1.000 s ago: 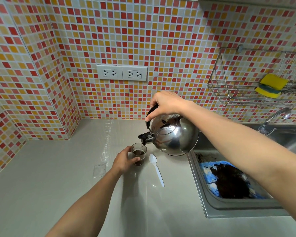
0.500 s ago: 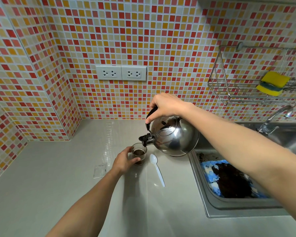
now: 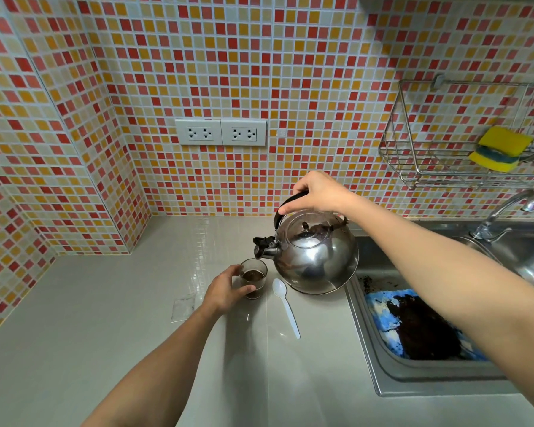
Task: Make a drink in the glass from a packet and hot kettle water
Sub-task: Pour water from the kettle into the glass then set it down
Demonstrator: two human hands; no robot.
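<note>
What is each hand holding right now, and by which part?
The right hand holds the kettle by its black top handle. The left hand grips the glass around its side.

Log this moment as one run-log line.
step: pouring | right hand: tilting kettle | left hand: holding glass | spoon: on counter

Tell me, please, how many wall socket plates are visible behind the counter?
2: the left socket plate and the right socket plate sit side by side on the tiled wall, above and left of the kettle. None appears hidden.
</note>
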